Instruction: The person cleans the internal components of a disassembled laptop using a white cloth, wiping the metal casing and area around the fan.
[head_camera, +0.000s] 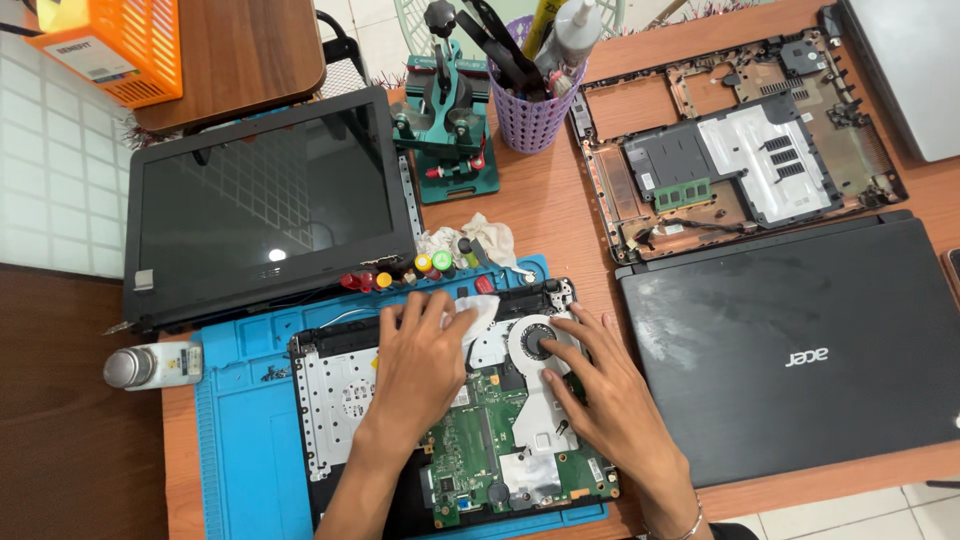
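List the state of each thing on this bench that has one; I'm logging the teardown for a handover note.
Opened laptop: cover off, green board and fan exposed, lying on the blue mat.
Left hand: pressing a white cloth onto it.
Right hand: flat, fingertips at the fan.
Detached screen: dark, propped up.
Bottom case: emptied, lying open.
Black laptop: lid shut, smudged.
White bottle: on its side.

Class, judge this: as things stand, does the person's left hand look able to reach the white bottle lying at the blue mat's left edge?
Probably yes: the left hand rests on a white cloth, and only open mat lies between it and the bottle.
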